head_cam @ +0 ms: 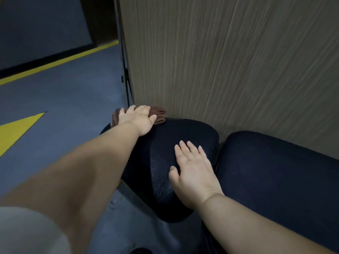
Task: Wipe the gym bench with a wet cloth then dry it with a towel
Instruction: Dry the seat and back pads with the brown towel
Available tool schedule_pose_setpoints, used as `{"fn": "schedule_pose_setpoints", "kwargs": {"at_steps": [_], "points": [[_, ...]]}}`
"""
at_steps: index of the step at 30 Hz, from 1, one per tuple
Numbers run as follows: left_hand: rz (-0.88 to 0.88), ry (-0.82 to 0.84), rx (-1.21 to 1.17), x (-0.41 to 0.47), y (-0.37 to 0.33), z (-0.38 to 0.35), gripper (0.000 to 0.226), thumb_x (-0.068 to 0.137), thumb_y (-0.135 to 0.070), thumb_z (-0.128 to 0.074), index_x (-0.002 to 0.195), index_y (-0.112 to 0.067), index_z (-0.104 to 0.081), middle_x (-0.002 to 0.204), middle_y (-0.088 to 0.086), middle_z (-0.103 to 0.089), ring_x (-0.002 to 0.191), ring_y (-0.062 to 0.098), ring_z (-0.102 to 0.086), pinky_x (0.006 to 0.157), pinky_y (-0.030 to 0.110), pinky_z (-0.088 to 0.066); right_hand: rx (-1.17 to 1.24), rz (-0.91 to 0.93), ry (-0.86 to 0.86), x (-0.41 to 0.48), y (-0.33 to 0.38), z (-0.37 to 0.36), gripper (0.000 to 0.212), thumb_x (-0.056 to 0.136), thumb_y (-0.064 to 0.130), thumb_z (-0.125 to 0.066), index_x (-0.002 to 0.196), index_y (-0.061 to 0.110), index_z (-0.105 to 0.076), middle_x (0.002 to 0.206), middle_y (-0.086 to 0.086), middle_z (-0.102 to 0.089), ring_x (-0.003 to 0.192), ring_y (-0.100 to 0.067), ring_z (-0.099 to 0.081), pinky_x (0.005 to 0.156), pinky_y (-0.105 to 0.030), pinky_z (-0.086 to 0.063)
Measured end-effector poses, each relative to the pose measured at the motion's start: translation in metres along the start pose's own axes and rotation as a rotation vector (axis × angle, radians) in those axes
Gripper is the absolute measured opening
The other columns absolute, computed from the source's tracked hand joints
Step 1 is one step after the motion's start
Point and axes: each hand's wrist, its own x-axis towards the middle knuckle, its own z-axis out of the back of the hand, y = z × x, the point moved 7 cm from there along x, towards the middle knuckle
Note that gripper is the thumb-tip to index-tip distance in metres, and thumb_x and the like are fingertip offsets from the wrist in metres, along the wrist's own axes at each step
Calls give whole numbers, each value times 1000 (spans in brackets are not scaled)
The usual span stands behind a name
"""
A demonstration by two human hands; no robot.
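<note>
The gym bench has two black padded sections: a seat pad in the middle and a longer back pad to the right. A brown cloth lies folded on the far end of the seat pad. My left hand lies flat on top of the cloth with fingers straight, pressing it onto the pad. Nearer to me, my right hand rests palm-down on the seat pad, fingers spread and straight, holding nothing.
A wood-grain panel stands directly behind the bench and touches its far edge. A thin black metal frame runs along the panel's left side. Grey-blue floor with yellow markings lies to the left.
</note>
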Motion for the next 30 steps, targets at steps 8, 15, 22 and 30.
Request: {"fn": "schedule_pose_setpoints", "kwargs": {"at_steps": [8,15,22,30], "points": [[-118,-38,-39,-20,-4,-8,56,102,-51,-22,154,-32,-15,162,-12,-12,149,17,-7,120,44,-2,5,0,-16,1,-6,-3,89,72,49,3,153,16,-16,161,2,-8,148,-12,3,118,-31,11],[-206,-73,-157,-102,12,-20,56,101,-53,-23,153,-38,-12,160,-20,-8,148,9,-2,118,35,7,11,4,-18,-1,-5,-1,91,75,54,9,153,15,-18,161,0,-10,148,-11,3,119,-32,9],[-222,-178,-201,-154,17,-32,79,82,-65,-3,152,-35,-21,157,-21,-18,147,9,-9,118,35,0,93,-4,-33,-5,-4,2,117,63,80,26,154,14,-8,161,0,-5,147,-8,5,119,-29,9],[-256,-113,-31,-95,-4,-14,57,101,-52,-21,154,-34,-12,161,-17,-12,148,12,-5,120,39,4,133,-20,-20,-6,-4,2,101,74,75,7,154,14,-2,162,2,0,146,-6,11,119,-30,8]]}}
